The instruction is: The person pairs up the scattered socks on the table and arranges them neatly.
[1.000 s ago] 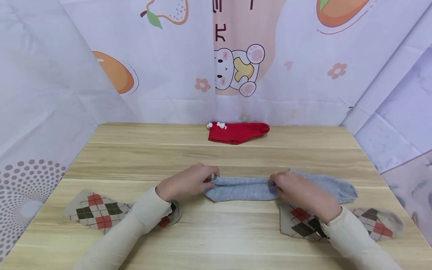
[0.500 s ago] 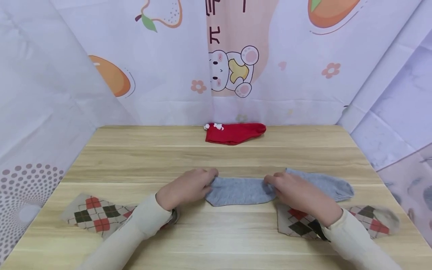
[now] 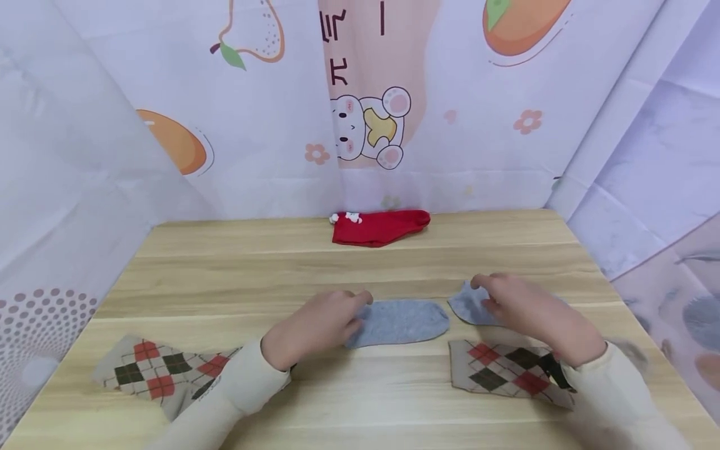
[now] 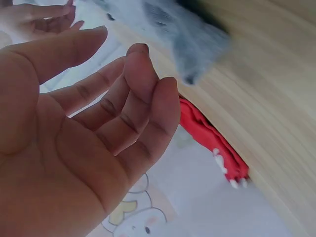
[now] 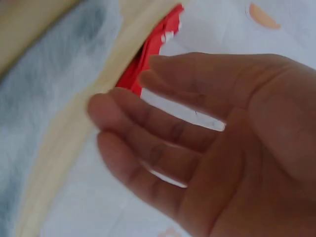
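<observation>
Flat on the wooden table lies a grey sock [image 3: 402,322], its toe pointing right. My left hand [image 3: 320,325] is at its left end; the left wrist view shows loosely bent fingers with nothing between them, apart from the sock. A second grey sock [image 3: 467,307] lies to the right, partly hidden under my right hand [image 3: 529,309]. That hand hovers over it with fingers relaxed, and the right wrist view shows nothing held. An argyle sock [image 3: 495,372] lies below the right hand, and another argyle sock [image 3: 157,369] is partly covered by the left sleeve.
At the table's far edge lies a red sock [image 3: 388,228] with white trim. Behind it hangs a printed white cloth [image 3: 253,125], and similar cloth encloses both sides. Wooden tabletop [image 3: 365,400] shows between the two argyle socks.
Both hands have let go of the near grey sock, which now lies flat with its toe showing. The right hand has moved right, over the second grey sock. The head view has shifted slightly.
</observation>
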{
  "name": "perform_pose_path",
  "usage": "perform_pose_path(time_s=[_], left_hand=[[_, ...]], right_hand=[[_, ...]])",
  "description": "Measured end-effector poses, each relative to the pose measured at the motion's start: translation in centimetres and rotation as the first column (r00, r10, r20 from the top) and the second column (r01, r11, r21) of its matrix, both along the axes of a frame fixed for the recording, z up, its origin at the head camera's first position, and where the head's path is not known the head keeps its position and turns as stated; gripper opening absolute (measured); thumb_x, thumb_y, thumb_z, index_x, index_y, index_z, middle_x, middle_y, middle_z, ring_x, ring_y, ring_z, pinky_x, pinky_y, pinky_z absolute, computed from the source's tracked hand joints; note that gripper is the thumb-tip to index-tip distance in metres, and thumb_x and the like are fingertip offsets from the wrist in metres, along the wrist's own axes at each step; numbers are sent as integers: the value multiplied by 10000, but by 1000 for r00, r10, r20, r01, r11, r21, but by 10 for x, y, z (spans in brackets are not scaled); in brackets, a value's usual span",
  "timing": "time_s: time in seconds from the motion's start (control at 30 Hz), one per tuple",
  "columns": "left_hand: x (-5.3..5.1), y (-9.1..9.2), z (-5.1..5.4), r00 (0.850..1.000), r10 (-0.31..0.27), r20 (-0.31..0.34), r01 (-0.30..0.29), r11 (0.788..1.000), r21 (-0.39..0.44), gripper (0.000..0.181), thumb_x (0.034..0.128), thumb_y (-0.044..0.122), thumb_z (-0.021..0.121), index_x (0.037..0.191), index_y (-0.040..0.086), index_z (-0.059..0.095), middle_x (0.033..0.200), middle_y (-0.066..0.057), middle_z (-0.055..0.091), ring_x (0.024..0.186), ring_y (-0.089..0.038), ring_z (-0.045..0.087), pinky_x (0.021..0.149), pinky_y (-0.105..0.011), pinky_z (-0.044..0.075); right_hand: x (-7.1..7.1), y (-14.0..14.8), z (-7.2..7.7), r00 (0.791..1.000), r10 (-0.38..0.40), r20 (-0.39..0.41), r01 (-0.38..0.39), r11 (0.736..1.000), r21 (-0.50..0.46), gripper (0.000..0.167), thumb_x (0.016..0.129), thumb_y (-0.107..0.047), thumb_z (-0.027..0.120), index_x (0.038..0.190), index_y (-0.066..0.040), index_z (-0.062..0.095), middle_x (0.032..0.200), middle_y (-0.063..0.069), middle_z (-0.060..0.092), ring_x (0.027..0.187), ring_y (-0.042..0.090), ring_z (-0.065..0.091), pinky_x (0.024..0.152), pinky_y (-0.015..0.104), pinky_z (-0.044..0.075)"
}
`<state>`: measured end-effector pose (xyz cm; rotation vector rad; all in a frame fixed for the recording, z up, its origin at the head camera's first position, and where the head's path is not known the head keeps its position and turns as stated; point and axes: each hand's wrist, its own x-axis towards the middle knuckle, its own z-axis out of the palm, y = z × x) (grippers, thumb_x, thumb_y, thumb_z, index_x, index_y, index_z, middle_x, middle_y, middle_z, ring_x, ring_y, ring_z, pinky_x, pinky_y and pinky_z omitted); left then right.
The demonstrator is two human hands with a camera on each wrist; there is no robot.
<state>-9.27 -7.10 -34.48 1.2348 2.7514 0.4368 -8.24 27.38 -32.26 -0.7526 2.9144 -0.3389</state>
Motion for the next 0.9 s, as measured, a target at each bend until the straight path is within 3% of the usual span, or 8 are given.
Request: perform_pose_path(time_s=[0.17, 0.33, 0.47, 0.7, 0.8, 0.9], left_hand=[[1, 22, 6, 999, -35, -4, 36, 999, 11, 231, 933, 96, 662, 1158, 49, 639, 981, -64, 724, 821, -148, 672, 747, -315, 553], [2, 50, 10, 997, -76, -34, 76, 997, 13, 224, 946, 137, 663, 1158, 65, 648, 1013, -58, 730, 842, -121, 669, 761, -294, 545], [1, 73, 12, 995, -95, -22, 96, 995, 8, 241, 955, 169, 664, 1181, 85, 652, 1068, -41, 721, 864, -87, 653, 772, -258, 537], [-9, 115, 14, 990, -143, -1, 142, 988, 62, 238, 971, 133, 603, 1200, 86, 644, 1127, -27, 706, 902, -73, 639, 814, -240, 523], [-15, 134, 12, 989, -150, 9, 149, 987, 51, 259, 970, 136, 616, 1222, 80, 636, 1137, -33, 701, 956, -92, 646, 855, -251, 522], [-22, 154, 10, 989, -145, -2, 145, 989, 19, 263, 970, 159, 636, 1220, 77, 637, 1117, -35, 695, 937, -93, 638, 815, -237, 525]], right_hand=[[-2, 18, 6, 998, -48, 34, 47, 999, 26, 251, 849, 24, 695, 1092, 16, 638, 904, 117, 689, 757, 187, 621, 668, 390, 514], [1, 29, 9, 996, -72, 59, 70, 997, 38, 254, 831, 29, 696, 1078, 11, 639, 958, 148, 696, 833, 268, 660, 712, 442, 533], [0, 34, 11, 992, -91, 93, 87, 995, 41, 265, 830, 34, 683, 1090, 24, 630, 991, 175, 690, 844, 274, 648, 724, 443, 529], [-5, 44, 13, 980, -153, 128, 147, 987, 59, 259, 819, 58, 631, 1078, 50, 629, 1010, 214, 673, 842, 271, 620, 721, 441, 507], [-7, 49, 14, 977, -171, 125, 163, 984, 71, 254, 811, 62, 631, 1065, 52, 628, 1012, 221, 671, 869, 299, 629, 740, 450, 508], [-7, 55, 15, 974, -189, 126, 179, 980, 87, 240, 819, 53, 649, 1057, 53, 626, 1017, 229, 668, 874, 310, 629, 743, 446, 511]])
